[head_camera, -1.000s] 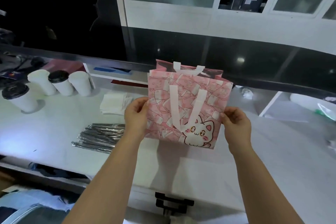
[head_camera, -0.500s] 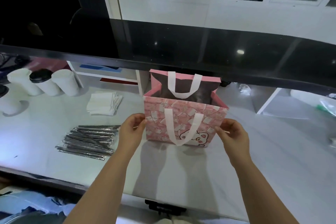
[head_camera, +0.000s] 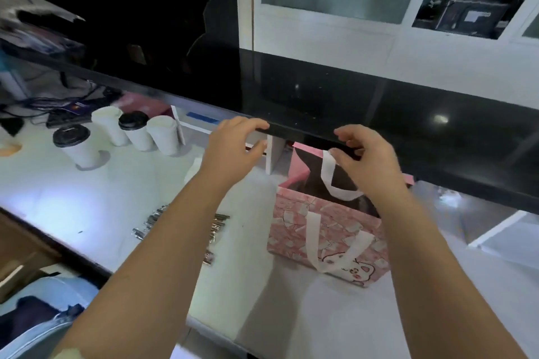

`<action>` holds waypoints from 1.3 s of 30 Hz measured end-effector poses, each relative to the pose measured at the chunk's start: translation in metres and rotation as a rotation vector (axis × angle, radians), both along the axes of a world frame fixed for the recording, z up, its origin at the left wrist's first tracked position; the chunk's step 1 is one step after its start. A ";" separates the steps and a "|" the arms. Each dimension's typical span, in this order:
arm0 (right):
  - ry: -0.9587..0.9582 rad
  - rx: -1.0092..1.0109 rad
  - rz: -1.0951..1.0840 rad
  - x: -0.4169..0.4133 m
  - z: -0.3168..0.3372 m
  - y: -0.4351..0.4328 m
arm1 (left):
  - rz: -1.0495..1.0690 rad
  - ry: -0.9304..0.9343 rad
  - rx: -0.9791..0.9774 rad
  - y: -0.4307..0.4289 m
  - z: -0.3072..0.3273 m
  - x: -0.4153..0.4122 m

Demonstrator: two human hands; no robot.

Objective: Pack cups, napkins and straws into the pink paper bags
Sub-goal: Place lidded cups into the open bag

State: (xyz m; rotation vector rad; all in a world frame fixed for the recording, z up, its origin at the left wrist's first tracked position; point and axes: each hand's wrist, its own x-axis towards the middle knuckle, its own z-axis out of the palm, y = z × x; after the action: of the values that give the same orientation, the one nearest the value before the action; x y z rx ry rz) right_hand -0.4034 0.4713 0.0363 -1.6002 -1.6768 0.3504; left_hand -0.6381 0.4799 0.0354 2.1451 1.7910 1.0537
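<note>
Ten fingers, and we judge that none of them grips anything. On our left hand [head_camera: 230, 151] the fingers [head_camera: 250, 125] are loosely curled with the thumb held apart from them, and nothing lies in the gap. On our right hand [head_camera: 367, 160] the fingers [head_camera: 347, 134] are bent the same way, forefinger and thumb apart. That thumb tip lies right by the top of the far handle [head_camera: 328, 175], and we cannot tell whether it touches the strap. Both hands hover in front of the black ledge [head_camera: 379, 114].

Directly below the right fingers the pink bag [head_camera: 326, 236] stands upright on the white counter [head_camera: 87, 198], its mouth spread wide and its near handle [head_camera: 310, 239] hanging down over the front. We take it that it is set this way to keep its shape and take things from above with no hand steadying it. We see nothing inside, though its depths are dark.

Below the left fingers, partly under that forearm, lie the wrapped straws [head_camera: 217, 221]. A white edge just beside the forearm may be the napkins [head_camera: 193, 169]. Farther to the left of the left fingers stand the cups [head_camera: 163, 137], two with black lids, close together within easy reach, we judge, for the filling not yet begun.
</note>
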 end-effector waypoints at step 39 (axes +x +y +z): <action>-0.728 -0.221 0.855 -0.651 -0.131 0.223 | 0.683 0.152 -0.366 0.075 -0.122 -0.529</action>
State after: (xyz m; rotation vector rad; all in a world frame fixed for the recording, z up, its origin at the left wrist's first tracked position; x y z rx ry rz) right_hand -1.0547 0.6944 -0.0948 -1.1156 -2.9576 0.3990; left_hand -1.1666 0.5548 -0.0870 1.4556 2.6338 0.5855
